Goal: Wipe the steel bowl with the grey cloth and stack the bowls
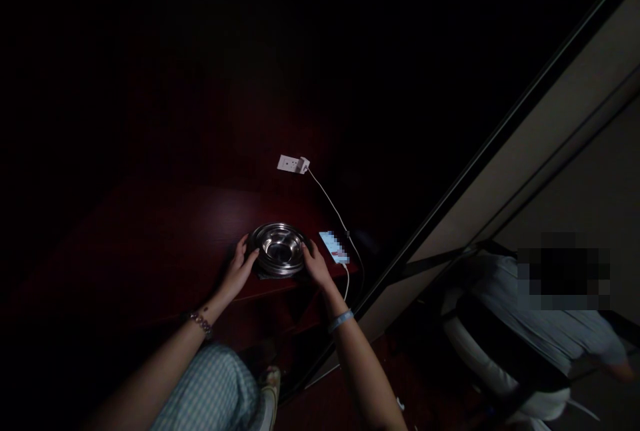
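Note:
A shiny metal bowl (pixel 281 251) with a wide rim, perhaps several stacked together, rests near the front edge of a dark red table (pixel 190 237). My left hand (pixel 243 265) grips its left side, the thumb on the rim. On the opposite side my right hand (pixel 315 263) holds the rim in the same way. Something dark and flat shows under the bowl's front edge. Just right of my right hand lies a lit phone (pixel 334 247) with a white cable plugged into it.
The cable (pixel 327 196) runs up to a charger (pixel 303 165) in a white wall socket (pixel 287 163). A slanted dark-framed partition (pixel 480 144) stands to the right. Beyond it a person in a light shirt (pixel 530 311) sits on a chair. Much of the room is too dark to make out.

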### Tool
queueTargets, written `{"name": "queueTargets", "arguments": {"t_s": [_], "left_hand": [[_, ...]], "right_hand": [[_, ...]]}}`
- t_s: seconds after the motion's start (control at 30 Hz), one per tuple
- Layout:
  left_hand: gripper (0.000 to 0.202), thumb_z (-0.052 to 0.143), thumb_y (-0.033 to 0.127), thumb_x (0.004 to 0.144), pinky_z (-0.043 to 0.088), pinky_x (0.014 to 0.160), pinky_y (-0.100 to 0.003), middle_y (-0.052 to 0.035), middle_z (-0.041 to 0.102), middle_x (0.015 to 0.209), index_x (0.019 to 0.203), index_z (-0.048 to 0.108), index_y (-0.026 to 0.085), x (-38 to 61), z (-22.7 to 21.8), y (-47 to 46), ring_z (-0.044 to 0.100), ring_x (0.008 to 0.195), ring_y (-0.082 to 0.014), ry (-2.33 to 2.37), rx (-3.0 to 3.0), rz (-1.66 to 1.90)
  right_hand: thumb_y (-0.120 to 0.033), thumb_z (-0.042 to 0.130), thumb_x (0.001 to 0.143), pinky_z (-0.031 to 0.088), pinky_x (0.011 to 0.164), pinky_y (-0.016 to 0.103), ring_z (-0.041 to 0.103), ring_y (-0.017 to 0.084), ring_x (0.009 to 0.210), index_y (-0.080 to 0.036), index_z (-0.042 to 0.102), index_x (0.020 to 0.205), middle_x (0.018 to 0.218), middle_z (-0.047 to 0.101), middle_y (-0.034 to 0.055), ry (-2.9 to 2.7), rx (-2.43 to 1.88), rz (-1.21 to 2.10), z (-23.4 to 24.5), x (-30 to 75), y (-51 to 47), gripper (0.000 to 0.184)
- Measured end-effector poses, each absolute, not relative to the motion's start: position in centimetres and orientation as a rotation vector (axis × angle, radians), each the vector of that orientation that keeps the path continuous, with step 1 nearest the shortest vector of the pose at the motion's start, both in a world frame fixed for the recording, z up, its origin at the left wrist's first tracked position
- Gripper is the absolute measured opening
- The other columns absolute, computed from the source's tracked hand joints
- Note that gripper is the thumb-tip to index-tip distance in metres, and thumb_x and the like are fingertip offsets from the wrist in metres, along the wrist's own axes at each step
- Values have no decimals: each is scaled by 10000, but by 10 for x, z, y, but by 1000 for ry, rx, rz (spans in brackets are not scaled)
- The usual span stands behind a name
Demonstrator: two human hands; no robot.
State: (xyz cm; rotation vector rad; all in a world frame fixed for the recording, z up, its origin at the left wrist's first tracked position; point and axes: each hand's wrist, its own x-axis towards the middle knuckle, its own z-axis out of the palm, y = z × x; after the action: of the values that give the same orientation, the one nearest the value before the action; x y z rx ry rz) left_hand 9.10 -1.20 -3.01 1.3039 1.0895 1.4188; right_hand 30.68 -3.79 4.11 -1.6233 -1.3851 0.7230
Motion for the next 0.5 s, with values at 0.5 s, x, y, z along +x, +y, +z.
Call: {"name": "queueTargets", "arguments": {"t_s": [0.5], "left_hand": [[776,520,670,906,371,1202,-460,-204,569,1523,1493,466,166,85,-27,-14,503,1454,-317,1168,1512,1299]], "right_hand": [[-568,425,1019,377,1221,384,522,235,1448,-158,494,1521,1535,572,131,-1166,-1516,843,20,287,-63,653]]}}
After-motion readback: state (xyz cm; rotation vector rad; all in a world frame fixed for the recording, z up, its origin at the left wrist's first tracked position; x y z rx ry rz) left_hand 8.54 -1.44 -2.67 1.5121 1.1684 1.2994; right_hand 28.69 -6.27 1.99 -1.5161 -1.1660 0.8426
